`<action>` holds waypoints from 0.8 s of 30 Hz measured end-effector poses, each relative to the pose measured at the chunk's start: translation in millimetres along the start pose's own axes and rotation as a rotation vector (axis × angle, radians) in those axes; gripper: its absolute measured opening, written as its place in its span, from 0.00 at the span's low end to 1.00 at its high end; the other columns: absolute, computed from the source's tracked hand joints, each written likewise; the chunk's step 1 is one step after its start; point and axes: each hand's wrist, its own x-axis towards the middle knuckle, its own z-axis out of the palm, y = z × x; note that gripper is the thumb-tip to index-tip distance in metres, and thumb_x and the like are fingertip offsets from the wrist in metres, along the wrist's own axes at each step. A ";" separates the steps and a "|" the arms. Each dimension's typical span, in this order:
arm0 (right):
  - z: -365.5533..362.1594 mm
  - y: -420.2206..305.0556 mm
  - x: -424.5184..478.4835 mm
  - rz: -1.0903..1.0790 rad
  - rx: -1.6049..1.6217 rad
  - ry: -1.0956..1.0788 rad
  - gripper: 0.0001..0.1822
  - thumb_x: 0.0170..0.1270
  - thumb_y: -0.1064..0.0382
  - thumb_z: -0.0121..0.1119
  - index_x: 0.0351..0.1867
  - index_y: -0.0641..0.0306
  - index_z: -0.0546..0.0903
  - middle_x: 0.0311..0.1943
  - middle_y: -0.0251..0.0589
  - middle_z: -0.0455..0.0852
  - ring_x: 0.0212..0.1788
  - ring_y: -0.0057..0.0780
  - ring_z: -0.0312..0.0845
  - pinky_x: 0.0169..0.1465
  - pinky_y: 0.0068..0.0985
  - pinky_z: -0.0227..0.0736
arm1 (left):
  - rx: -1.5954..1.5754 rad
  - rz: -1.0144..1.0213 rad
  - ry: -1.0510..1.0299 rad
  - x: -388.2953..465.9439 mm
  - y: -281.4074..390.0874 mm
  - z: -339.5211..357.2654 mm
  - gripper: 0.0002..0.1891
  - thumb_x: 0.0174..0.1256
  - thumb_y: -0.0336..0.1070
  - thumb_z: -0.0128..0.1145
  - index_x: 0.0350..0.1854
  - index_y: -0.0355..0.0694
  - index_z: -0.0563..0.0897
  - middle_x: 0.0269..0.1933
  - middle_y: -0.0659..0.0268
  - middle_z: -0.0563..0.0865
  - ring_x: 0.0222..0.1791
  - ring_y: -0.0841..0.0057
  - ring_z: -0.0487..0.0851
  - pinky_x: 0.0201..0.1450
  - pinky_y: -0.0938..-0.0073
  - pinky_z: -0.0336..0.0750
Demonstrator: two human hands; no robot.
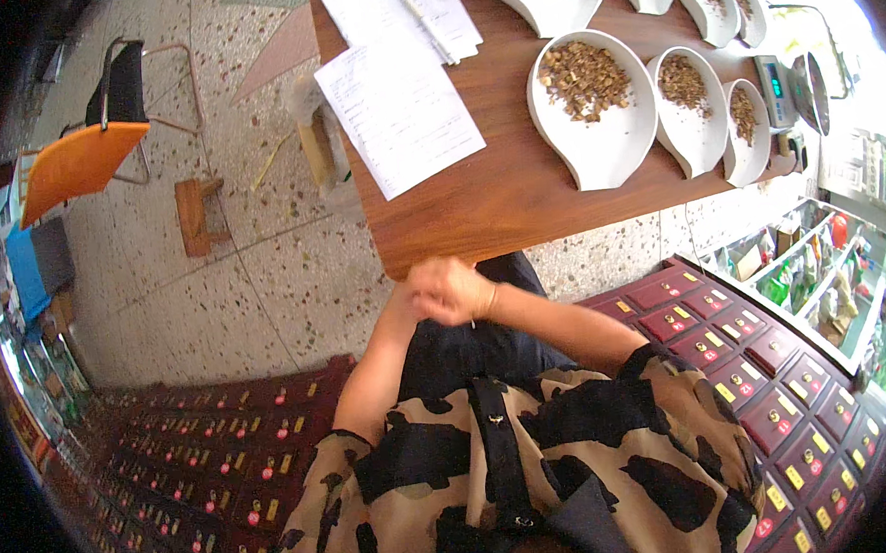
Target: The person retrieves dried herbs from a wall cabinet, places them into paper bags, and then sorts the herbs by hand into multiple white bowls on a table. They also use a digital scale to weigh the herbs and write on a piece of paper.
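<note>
Both of my hands meet at the near left corner of a wooden table (485, 222). My right hand (455, 291) lies over my left hand (418, 296), which is mostly hidden; motion blurs both, and the fingers are hard to make out. Beyond them on the table lie handwritten papers (405, 128), with a white pen (427, 26) on the upper sheets. To the right, white scoop-shaped trays (602, 152) hold chopped brown dried pieces (585, 81). A digital scale (777, 90) with a lit display and a round metal pan (811, 94) stand at the table's right end.
Dark red drawer cabinets (725, 352) with numbered labels stand on both sides behind me. A glass display case (811, 280) is at the right. On the speckled floor at the left are a small wooden stool (193, 217) and an orange chair (80, 168).
</note>
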 end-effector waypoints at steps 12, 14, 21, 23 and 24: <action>-82.0 14.9 55.8 0.192 -0.983 0.261 0.29 0.53 0.53 0.58 0.57 0.62 0.70 0.61 0.43 0.66 0.65 0.39 0.56 0.63 0.44 0.54 | -0.013 0.121 0.053 -105.8 90.0 -36.2 0.14 0.69 0.45 0.47 0.30 0.41 0.76 0.22 0.70 0.71 0.21 0.81 0.68 0.21 0.84 0.64; -74.3 0.4 37.5 0.292 -1.033 0.204 0.31 0.53 0.49 0.57 0.58 0.62 0.70 0.63 0.41 0.63 0.66 0.38 0.54 0.64 0.46 0.52 | 0.005 0.207 0.062 -119.5 112.0 -9.0 0.14 0.69 0.46 0.47 0.30 0.41 0.75 0.21 0.72 0.69 0.20 0.82 0.65 0.18 0.85 0.60; -38.1 -28.0 -19.8 0.401 -0.901 0.272 0.32 0.52 0.55 0.58 0.59 0.64 0.68 0.64 0.43 0.62 0.68 0.38 0.51 0.65 0.45 0.50 | 0.159 0.257 -0.249 -93.0 152.2 111.0 0.09 0.71 0.41 0.44 0.38 0.41 0.73 0.22 0.73 0.66 0.19 0.85 0.62 0.16 0.87 0.56; -38.6 -26.5 -26.5 0.441 -0.908 0.288 0.31 0.52 0.56 0.58 0.59 0.64 0.68 0.63 0.44 0.62 0.68 0.38 0.51 0.65 0.44 0.50 | 0.242 0.228 -0.262 -69.2 146.9 165.3 0.08 0.70 0.40 0.45 0.39 0.41 0.73 0.22 0.73 0.66 0.19 0.85 0.62 0.17 0.88 0.57; -43.5 -26.1 -29.2 0.408 -0.826 0.368 0.30 0.51 0.60 0.58 0.57 0.65 0.69 0.63 0.45 0.63 0.67 0.40 0.53 0.64 0.43 0.53 | 0.262 0.213 -0.282 -53.4 142.8 189.2 0.08 0.70 0.39 0.46 0.38 0.40 0.74 0.22 0.72 0.67 0.19 0.85 0.63 0.18 0.87 0.58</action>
